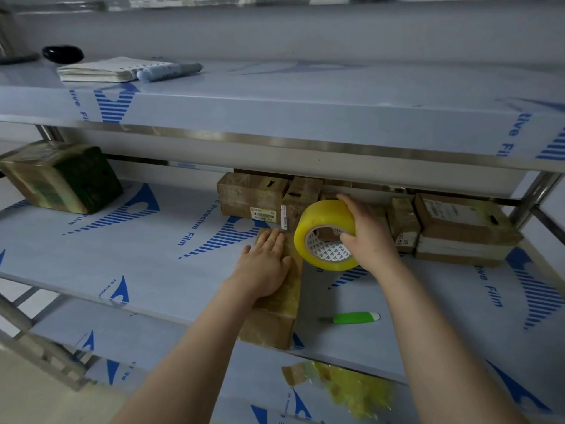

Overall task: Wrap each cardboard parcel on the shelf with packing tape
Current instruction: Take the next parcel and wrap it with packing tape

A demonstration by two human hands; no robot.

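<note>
Now the biggest thing is the metal shelf (122, 255), covered in pale film with blue print. A person works at its middle level. At the far left sits a big parcel (61, 179). It is shiny all over, so it looks wrapped and set out of the way. A row of brown parcels (250, 194) waits at the back, and a stack of parcels (458, 221) sits at the right. They seem pushed back so the front is free for work.

One long parcel (272, 325) lies at the front edge, pointing away from the person. Shiny tape covers its top. The left hand (263, 267) lies flat on it with straight fingers, likely to press the tape down and stop the box from sliding. The right hand (370, 231) is curled round the roll of yellow tape (321, 218), fingers over the top and thumb by the hole. It holds the roll just beside the left hand, by the far end of the parcel. Held like that, the roll should turn as tape pulls off. Whether a strip runs from roll to box cannot be seen.

A green cutter (356, 317) lies on the shelf near the parcel, close by for cutting. Crumpled tape scraps (351, 390) lie on the level below.
</note>
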